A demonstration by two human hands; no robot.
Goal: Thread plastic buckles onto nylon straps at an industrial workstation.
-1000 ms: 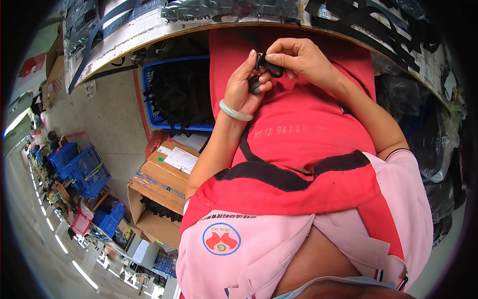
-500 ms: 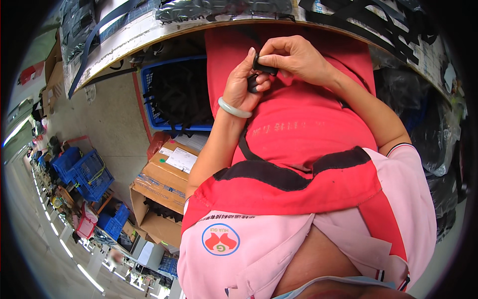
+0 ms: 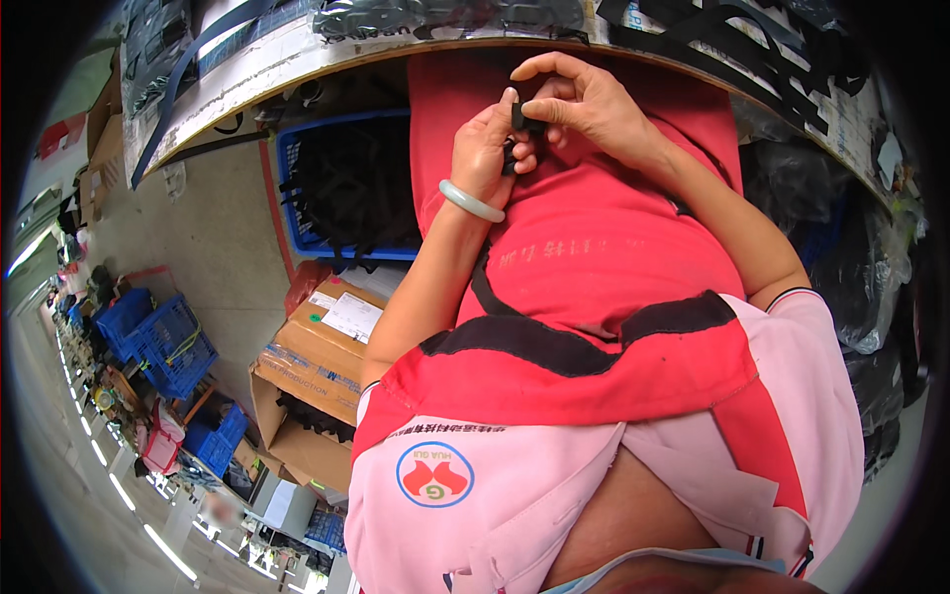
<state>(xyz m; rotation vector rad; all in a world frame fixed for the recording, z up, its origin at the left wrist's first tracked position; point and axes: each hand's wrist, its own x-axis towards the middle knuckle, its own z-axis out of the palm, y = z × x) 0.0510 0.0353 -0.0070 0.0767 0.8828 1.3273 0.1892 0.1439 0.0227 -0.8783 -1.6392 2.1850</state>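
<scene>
My left hand [image 3: 483, 153], with a pale bangle [image 3: 471, 201] at its wrist, is closed on a small black piece [image 3: 520, 116] that looks like folded webbing. Part of the black material shows lower down between its curled fingers. From the other side my right hand [image 3: 597, 111] pinches the same piece, thumb against it and index finger arched above. Both hands are over the lap of my red apron [image 3: 594, 247], just below the table edge. Fingers cover much of the piece, so its full shape is hidden.
The wooden table [image 3: 287, 81] curves across the top, bearing black straps [image 3: 732, 49] and plastic-wrapped packs [image 3: 445, 18]. Below it at left sits a blue basket [image 3: 289, 163] of black straps. An opened cardboard box [image 3: 307, 361] stands nearby; black plastic bags [image 3: 841, 267] hang at right.
My right index finger has lifted off the black piece and arches higher. The piece has turned more upright between the hands, and my left hand has shifted slightly.
</scene>
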